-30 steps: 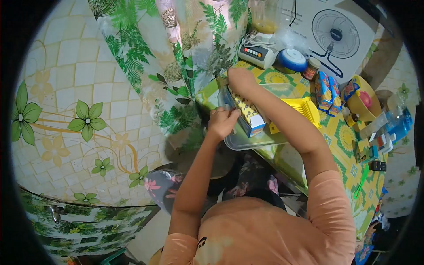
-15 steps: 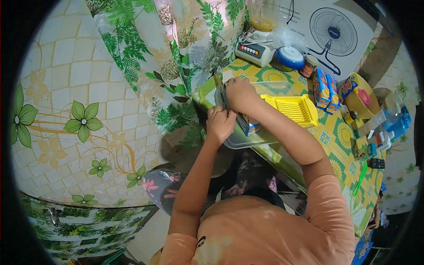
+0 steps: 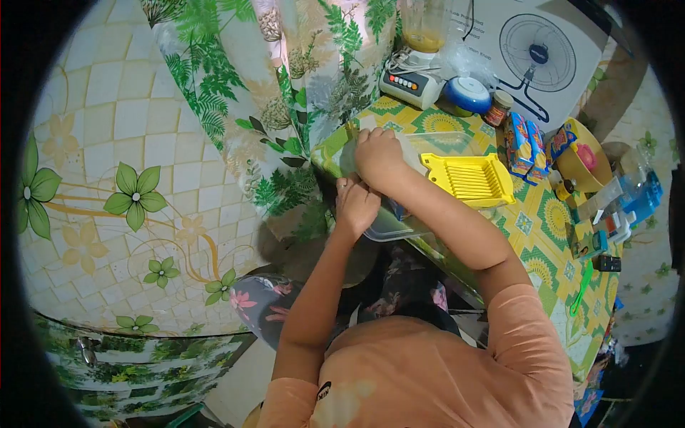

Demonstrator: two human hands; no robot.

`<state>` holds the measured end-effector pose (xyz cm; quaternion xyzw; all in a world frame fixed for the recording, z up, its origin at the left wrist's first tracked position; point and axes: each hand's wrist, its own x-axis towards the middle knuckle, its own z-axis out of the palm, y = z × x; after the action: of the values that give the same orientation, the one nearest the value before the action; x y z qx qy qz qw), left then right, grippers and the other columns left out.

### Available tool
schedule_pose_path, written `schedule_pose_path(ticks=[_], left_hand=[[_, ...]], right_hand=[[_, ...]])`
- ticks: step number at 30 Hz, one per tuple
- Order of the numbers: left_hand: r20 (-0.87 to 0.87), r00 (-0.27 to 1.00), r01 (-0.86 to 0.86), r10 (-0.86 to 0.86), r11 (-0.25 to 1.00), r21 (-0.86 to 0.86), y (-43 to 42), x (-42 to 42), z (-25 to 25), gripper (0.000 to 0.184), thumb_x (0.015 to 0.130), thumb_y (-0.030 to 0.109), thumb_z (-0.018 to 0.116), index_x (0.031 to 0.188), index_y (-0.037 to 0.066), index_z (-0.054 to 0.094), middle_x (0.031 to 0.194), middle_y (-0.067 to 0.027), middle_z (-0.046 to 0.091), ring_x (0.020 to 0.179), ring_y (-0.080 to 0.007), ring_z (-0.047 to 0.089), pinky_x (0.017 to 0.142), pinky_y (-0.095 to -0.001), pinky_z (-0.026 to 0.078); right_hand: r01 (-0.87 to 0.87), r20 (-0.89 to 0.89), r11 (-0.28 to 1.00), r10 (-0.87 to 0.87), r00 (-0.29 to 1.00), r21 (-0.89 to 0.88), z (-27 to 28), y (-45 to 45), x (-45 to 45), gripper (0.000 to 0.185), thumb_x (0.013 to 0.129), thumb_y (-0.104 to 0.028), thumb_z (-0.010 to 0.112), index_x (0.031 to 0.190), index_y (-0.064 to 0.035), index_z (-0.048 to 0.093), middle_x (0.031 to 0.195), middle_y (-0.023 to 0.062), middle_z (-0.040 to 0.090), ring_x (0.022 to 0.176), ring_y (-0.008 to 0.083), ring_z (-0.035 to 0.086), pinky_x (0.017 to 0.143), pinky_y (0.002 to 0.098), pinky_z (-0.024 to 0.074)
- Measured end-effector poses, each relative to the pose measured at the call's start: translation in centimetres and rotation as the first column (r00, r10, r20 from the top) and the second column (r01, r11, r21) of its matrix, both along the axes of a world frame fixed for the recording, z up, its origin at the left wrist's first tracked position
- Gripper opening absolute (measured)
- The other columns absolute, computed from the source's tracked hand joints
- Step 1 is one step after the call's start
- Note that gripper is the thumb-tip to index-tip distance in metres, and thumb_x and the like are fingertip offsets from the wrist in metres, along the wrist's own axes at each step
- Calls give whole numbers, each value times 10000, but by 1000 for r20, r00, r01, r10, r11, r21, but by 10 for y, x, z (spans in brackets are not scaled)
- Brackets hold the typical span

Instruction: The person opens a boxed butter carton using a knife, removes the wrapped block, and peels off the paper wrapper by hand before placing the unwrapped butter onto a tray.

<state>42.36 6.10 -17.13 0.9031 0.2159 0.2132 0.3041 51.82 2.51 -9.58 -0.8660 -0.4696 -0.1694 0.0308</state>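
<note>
A clear plastic container [image 3: 391,232] lies at the table's edge in front of me, partly covered by my arms. My right hand [image 3: 379,158] is closed at its left side, knuckles up, fingers curled down. Just below and touching it, my left hand [image 3: 357,207] is closed too, its fingertips near the right hand's heel. Whatever the fingers grip is hidden beneath them. Under my right forearm a small bit of a blue item [image 3: 399,210] shows inside the container. A yellow slotted plastic tray [image 3: 471,182] rests at the container's right side.
At the back stand a blender [image 3: 414,82], a blue-and-white bowl [image 3: 467,95] and a jar [image 3: 499,107]. Blue packets [image 3: 526,148], a yellow tub [image 3: 585,167] and a green-handled tool [image 3: 581,289] are on the right. A patterned curtain [image 3: 285,107] hangs close on the left.
My right hand has shifted slightly left and down, nearer my left hand, and its forearm has swung lower, covering more of the blue item. My left hand has barely moved.
</note>
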Motion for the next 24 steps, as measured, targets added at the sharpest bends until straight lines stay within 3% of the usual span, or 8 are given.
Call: schedule_pose_path(ticks=[4, 7, 10, 13, 16, 18, 21, 24], left_hand=[[19, 998, -55, 55, 998, -15, -6, 0, 6, 398, 922, 364, 437, 1072, 81, 672, 1153, -186, 553, 1104, -414, 443, 955, -505, 394], [9, 998, -63, 64, 998, -20, -6, 1, 6, 395, 922, 354, 438, 1072, 70, 669, 1148, -188, 556, 1105, -408, 447, 956, -509, 386], [56, 998, -33, 33, 999, -4, -6, 3, 6, 375, 922, 333, 443, 1050, 65, 673, 1097, -181, 590, 1086, -376, 476, 955, -494, 355], [116, 992, 43, -46, 999, 33, -8, 0, 10, 357, 922, 312, 440, 1020, 63, 677, 1042, -173, 625, 1054, -344, 508, 952, -466, 320], [138, 990, 22, -28, 999, 49, -5, 3, 2, 359, 925, 304, 432, 1006, 57, 678, 1025, -182, 639, 1042, -335, 522, 951, -452, 302], [149, 989, -3, -4, 999, 48, -2, 6, -1, 372, 928, 310, 424, 1017, 51, 676, 1045, -197, 636, 1050, -348, 517, 959, -458, 305], [178, 981, -47, 73, 989, -142, -5, 2, 9, 392, 933, 319, 419, 1013, 39, 682, 1039, -217, 637, 1068, -363, 508, 981, -461, 298], [226, 966, -101, 122, 989, -104, -11, 2, 8, 417, 941, 328, 409, 996, 25, 690, 1029, -221, 643, 1076, -374, 503, 1001, -465, 289]], right_hand=[[-41, -19, 999, 41, 999, 22, 6, -7, 1, 427, 766, -159, 657, 1103, 76, 541, 1027, 234, 614, 916, 342, 611, 755, 403, 539], [-3, -76, 989, -9, 997, -146, 25, -9, -4, 515, 803, -199, 650, 1222, 73, 528, 1151, 190, 594, 1028, 326, 575, 864, 371, 477], [18, -71, 980, -33, 997, -198, 12, 4, 5, 518, 808, -194, 646, 1243, 56, 518, 1151, 190, 588, 1022, 319, 573, 829, 400, 498], [26, 102, 999, -29, 994, 26, -11, 7, -1, 429, 755, -198, 656, 1104, 33, 563, 980, 191, 636, 892, 308, 618, 719, 369, 494], [141, 58, 990, -143, 988, 28, -4, 6, -10, 453, 764, -212, 644, 1134, 36, 563, 967, 169, 641, 899, 288, 617, 741, 373, 462], [109, 25, 993, -108, 994, -46, 9, 2, -9, 452, 771, -206, 638, 1145, 35, 562, 971, 170, 638, 908, 287, 614, 735, 372, 459], [64, 39, 994, -61, 997, -85, 3, 10, 3, 429, 778, -191, 631, 1139, 32, 565, 969, 170, 636, 898, 285, 617, 717, 374, 459], [74, 82, 996, -69, 994, -54, -6, 10, 1, 416, 787, -182, 627, 1135, 36, 560, 971, 177, 635, 857, 273, 625, 691, 359, 474]])
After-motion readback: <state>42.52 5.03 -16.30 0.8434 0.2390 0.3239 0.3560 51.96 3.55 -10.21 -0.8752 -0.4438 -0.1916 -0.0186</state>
